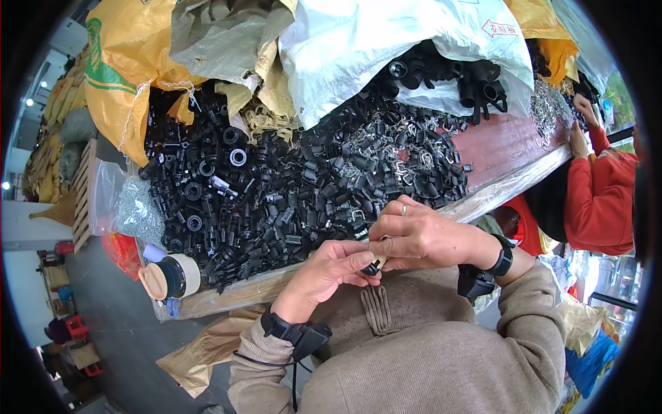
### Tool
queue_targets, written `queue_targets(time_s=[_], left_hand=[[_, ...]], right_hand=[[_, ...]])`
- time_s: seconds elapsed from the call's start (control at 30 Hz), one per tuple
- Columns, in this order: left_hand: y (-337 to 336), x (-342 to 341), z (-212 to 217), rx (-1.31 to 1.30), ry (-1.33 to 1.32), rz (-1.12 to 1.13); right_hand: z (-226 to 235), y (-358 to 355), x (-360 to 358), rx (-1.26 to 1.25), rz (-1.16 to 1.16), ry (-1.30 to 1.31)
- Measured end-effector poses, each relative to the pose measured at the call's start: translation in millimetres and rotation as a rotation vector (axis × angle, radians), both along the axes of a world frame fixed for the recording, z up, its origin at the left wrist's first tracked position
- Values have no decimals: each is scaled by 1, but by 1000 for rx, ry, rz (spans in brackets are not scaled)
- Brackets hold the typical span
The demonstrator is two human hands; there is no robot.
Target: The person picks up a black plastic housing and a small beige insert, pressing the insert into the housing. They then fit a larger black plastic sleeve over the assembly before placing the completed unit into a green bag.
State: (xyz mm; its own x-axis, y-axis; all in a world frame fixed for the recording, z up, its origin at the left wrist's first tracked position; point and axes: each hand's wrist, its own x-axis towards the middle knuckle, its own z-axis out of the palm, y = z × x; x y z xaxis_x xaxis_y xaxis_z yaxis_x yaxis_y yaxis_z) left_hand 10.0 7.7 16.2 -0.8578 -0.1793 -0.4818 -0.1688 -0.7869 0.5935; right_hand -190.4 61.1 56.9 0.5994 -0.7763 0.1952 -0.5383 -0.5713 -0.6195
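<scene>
Close to my body, just off the table's front edge, both hands meet at the fingertips. My left hand (329, 270) is closed, its thumb and fingers pinching a small black plastic part (373, 268) with a pale piece on it. Curled in from the other side, my right hand (429, 238) has its fingers on the same part; its grip is partly hidden. Right behind my hands spreads a heap of small black plastic clips (293, 207). Small metal buckles (403, 162) lie mixed in toward the right.
A wooden rim (241, 290) edges the table. A cup with a beige lid (181, 274) stands at its left corner. Yellow (131, 48) and white sacks (386, 48) spill black parts from behind. To the right, a co-worker in a red sleeve (603, 193) reaches over metal pieces.
</scene>
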Motion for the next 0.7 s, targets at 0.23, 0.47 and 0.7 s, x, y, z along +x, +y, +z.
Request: queue_targets(time_s=[0.23,0.47,0.7], left_hand=[[-7,7,0,-9,63,232],[-7,6,-9,1,65,492],[-3,5,-9,-10,78,532]], right_hand=[[-9,-24,-19,-49,-266,-88],[-39,-69,-16,-237,-456,239],[-50,-70,-18,-115,-464,122]])
